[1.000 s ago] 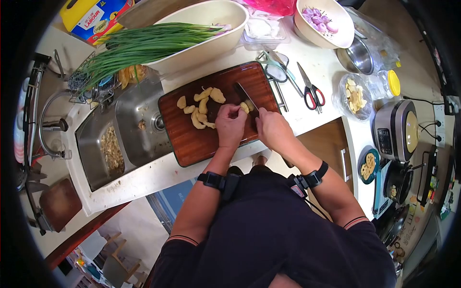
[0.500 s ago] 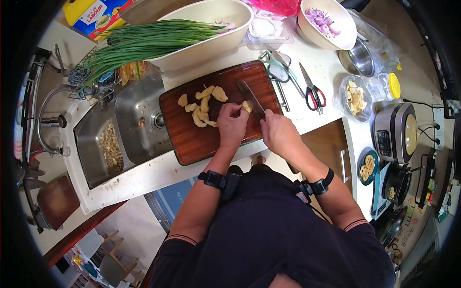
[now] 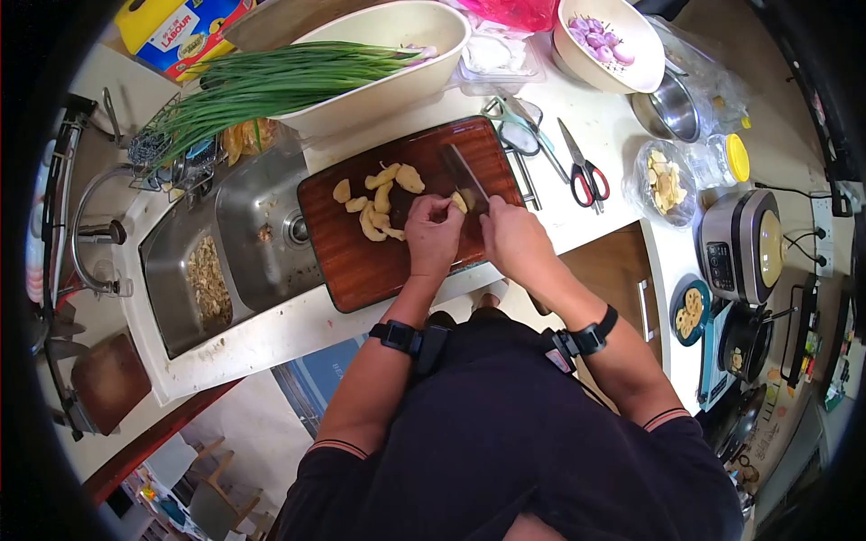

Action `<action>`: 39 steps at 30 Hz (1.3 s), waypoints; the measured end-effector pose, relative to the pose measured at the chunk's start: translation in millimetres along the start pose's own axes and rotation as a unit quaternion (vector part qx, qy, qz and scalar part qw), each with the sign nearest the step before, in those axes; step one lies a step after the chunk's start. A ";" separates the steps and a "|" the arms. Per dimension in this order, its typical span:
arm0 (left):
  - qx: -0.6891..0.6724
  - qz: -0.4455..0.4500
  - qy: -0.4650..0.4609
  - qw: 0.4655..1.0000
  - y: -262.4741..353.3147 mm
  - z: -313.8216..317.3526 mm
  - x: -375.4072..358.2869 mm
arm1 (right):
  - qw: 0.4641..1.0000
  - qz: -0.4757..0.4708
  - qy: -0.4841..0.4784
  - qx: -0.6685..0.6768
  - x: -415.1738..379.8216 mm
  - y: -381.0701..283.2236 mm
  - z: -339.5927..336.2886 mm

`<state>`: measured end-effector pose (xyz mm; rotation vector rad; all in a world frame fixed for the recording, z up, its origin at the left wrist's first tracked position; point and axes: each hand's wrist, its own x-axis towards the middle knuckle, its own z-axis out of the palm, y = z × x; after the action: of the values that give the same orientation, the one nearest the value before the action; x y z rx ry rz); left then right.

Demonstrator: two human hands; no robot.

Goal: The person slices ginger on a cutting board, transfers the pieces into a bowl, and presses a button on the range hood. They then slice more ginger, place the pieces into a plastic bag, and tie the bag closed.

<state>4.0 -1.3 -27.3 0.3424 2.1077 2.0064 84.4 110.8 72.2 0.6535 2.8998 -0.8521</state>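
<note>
On the brown wooden cutting board [image 3: 361, 279], my left hand [image 3: 433, 236] pinches a small piece of peeled ginger [image 3: 459, 202] between its fingertips. My right hand [image 3: 519, 242] is closed around the handle of a kitchen knife [image 3: 468, 173], its blade pointing away from me just right of that piece. A thin pale slice [image 3: 469, 197] shows beside the blade. Several peeled ginger pieces [image 3: 409, 178] lie to the left on the board, beyond my left hand. The knife handle is mostly hidden in my grip.
Left of the board is a steel double sink [image 3: 262, 261] with peelings in one basin. Behind stand a cream tub [image 3: 379, 95] with green onions [image 3: 280, 86] and a bowl of shallots [image 3: 622, 81]. Scissors [image 3: 588, 176] and a peeler [image 3: 519, 113] lie to the right, near a multicooker [image 3: 726, 252].
My right hand and the knife have shifted slightly left, and the blade now stands more upright against the ginger. My left hand has barely moved.
</note>
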 end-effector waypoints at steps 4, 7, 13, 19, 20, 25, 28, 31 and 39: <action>0.022 0.017 0.000 1.000 1.3 2.2 -0.7 | 1.000 0.001 0.012 0.001 -12.5 -7.1 -15.3; 0.012 0.009 0.010 1.000 -0.5 2.8 -0.7 | 1.000 0.000 0.002 -0.008 -14.8 -5.6 -10.7; 0.000 0.022 0.012 1.000 -0.4 4.5 -0.5 | 1.000 -0.004 -0.004 -0.015 -15.6 -3.8 -12.5; 0.025 0.006 -0.005 1.000 -0.1 0.0 -2.1 | 1.000 -0.003 -0.011 -0.027 -11.4 -6.8 -7.0; 0.032 0.016 -0.004 0.999 0.8 0.4 -1.3 | 1.000 -0.006 -0.005 -0.024 -7.8 -5.7 -3.9; 0.022 0.011 -0.013 1.000 6.1 -2.6 -0.7 | 1.000 -0.008 0.009 -0.011 8.2 2.7 22.0; 0.000 0.006 -0.017 1.000 1.9 -0.3 0.2 | 1.000 0.000 0.006 -0.012 7.3 0.9 11.5; -0.009 -0.011 -0.016 1.000 -4.0 -2.1 0.7 | 1.000 0.009 0.006 -0.015 0.6 -10.8 -4.7; -0.015 0.003 -0.005 1.000 -5.1 0.3 0.3 | 1.000 -0.012 0.020 -0.006 -9.2 -7.3 -7.7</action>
<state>3.7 -1.1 -32.4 0.3518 2.0719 2.0322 90.3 105.8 84.0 0.6425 2.9513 -0.8334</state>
